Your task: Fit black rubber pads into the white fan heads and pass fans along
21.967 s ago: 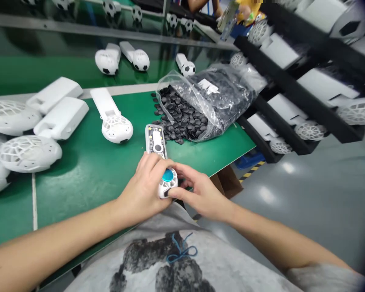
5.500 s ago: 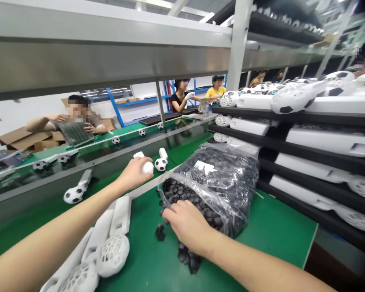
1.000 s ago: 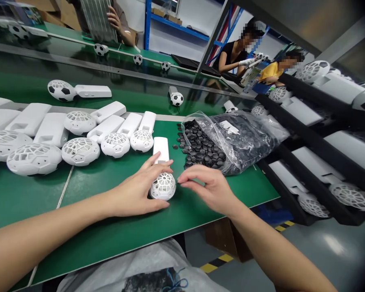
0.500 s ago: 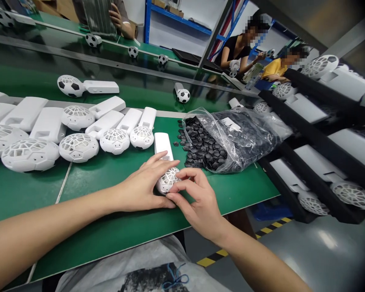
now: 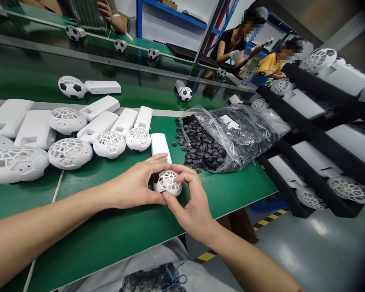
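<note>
A white handheld fan (image 5: 168, 181) with a round, soccer-ball-patterned lattice head lies on the green table, its rectangular handle pointing away from me. My left hand (image 5: 136, 181) is curved around the head's left side, thumb at the near rim and fingers over the far side. From the right, my right hand (image 5: 191, 199) grips the same head, its thumb on the near rim and fingers along the far right edge. A small dark spot shows at the near left rim; whether it is a piece or a hole I cannot tell. Black pentagon pieces (image 5: 202, 142) spill from a clear plastic bag (image 5: 246, 134) beyond my right hand.
Several similar white fans (image 5: 70, 152) lie in rows at left. Behind them, a dark conveyor belt (image 5: 146, 87) carries a fan with black patches (image 5: 72, 87). A black rack (image 5: 319, 129) holding more fans stands at right. Co-workers (image 5: 235, 44) sit across the belt.
My right hand's fingers have moved from the near right of the fan head to its far right edge. My left fingers have drawn back off the lattice. The view has shifted slightly.
</note>
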Demonstrator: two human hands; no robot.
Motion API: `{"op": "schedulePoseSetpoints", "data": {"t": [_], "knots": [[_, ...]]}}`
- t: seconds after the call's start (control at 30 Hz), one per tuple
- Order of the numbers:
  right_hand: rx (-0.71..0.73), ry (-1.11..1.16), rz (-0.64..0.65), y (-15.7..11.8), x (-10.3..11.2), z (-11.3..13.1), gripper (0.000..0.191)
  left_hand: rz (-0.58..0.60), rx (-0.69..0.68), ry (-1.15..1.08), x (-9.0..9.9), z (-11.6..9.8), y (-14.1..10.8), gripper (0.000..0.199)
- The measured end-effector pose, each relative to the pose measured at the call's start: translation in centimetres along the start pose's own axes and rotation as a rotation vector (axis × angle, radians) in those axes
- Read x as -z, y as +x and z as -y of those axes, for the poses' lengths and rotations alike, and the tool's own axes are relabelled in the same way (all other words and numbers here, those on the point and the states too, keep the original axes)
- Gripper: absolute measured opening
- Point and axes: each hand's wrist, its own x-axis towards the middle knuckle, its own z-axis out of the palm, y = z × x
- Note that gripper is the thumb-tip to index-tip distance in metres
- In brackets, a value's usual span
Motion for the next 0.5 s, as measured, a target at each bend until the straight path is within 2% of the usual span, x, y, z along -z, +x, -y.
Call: {"op": "schedulePoseSetpoints", "data": {"t": [0.17,0.33,0.43,0.5], "knots": [[-0.088,0.077,-0.018,-0.2,-0.6,-0.3,0.032,0.071,0.017,-0.035,0.6,0.0,0.4,0.063],[-0.11,0.085,-0.068,-0.6,-0.8,0.0,0.03,0.012,0.046,-0.094,0.4,-0.1,0.6,0.055],[-0.142,0.148,0.066,0.7,0.9,-0.4,0.023,0.016,0.064,-0.109,0.3,0.0,0.5,0.055],[-0.123,0.142,0.172,2.7,2.5,-1.3,0.012,0.04,0.065,-0.084,0.1,0.1,0.3,0.059]]}}
